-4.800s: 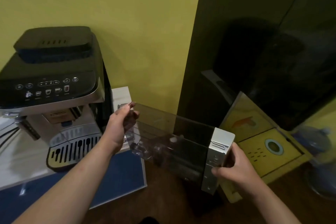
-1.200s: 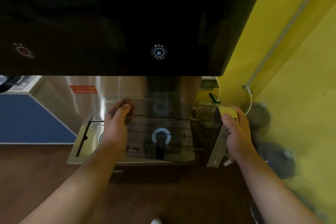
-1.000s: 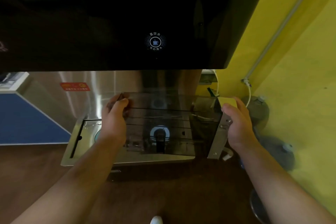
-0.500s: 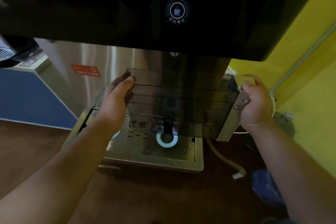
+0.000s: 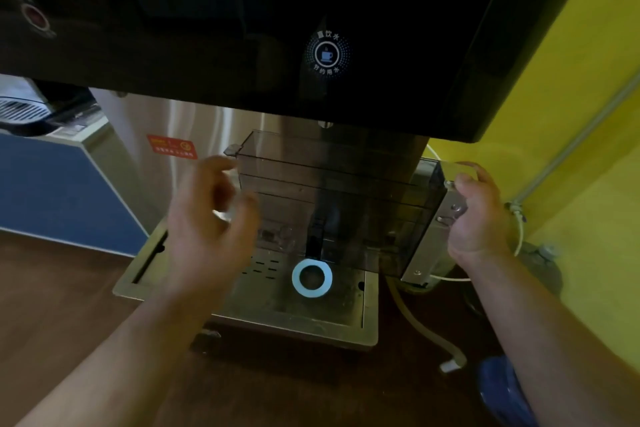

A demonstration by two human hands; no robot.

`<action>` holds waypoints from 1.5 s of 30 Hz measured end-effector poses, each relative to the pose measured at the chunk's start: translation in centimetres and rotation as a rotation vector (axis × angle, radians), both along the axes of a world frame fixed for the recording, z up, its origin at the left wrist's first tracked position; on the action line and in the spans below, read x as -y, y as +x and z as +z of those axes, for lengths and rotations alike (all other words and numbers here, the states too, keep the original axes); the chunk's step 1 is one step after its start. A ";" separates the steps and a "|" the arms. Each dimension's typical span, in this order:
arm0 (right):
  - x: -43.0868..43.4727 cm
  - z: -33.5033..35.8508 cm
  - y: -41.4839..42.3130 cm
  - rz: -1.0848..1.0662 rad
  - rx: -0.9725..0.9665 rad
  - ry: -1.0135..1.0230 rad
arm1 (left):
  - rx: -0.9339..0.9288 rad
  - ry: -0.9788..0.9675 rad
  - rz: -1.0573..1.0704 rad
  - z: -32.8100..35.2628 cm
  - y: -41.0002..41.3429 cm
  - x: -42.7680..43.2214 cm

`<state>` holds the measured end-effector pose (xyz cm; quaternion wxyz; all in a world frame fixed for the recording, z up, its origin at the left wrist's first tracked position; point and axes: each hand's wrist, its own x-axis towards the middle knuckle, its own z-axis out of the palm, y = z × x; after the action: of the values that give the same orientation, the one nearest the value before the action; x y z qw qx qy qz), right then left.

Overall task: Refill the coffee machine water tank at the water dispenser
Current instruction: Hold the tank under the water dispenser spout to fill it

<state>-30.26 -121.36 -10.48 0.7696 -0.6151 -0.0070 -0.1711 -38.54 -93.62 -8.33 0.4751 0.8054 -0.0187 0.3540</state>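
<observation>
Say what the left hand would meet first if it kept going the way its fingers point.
Most likely the left end wall of the water tank: the left hand is open, blurred, fingers aimed up-right beside it. Depth is unclear; it might pass in front.

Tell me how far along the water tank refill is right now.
Done: the tank stands on the drip tray, under the dispenser's nozzle. In hand: the right hand grips the tank's metal end; the left hand is open, just off the other end. Left: no water is flowing yet and the tank looks empty. The lit cup button probably comes next, then filling and carrying it back.
</observation>
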 end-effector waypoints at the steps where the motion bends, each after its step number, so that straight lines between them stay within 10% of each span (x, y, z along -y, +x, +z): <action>1: 0.1 0.0 0.0 0.001 -0.011 0.004 | 0.091 0.233 -0.097 0.9 -0.2 0.9; 5: -0.1 0.6 -0.2 0.033 0.008 0.006 | 0.216 0.637 -0.085 4.1 0.9 3.4; 24: -0.7 1.4 -0.2 0.080 0.031 -0.012 | 0.064 0.685 -0.025 5.5 2.5 2.9; 29: -1.1 1.7 -0.4 0.041 0.031 -0.086 | 0.123 0.258 -0.013 2.0 1.1 0.9; 36: -0.7 1.4 0.0 0.042 0.091 -0.160 | -0.545 -0.655 -0.086 -1.0 3.7 -1.6; 45: -0.2 0.5 0.6 0.043 0.057 -0.077 | -0.463 -0.647 -0.133 0.3 5.4 -0.6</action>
<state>-29.68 -121.17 -10.01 0.7484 -0.6388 -0.0487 -0.1716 -33.18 -93.03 -8.02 0.7176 0.6698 0.1491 0.1191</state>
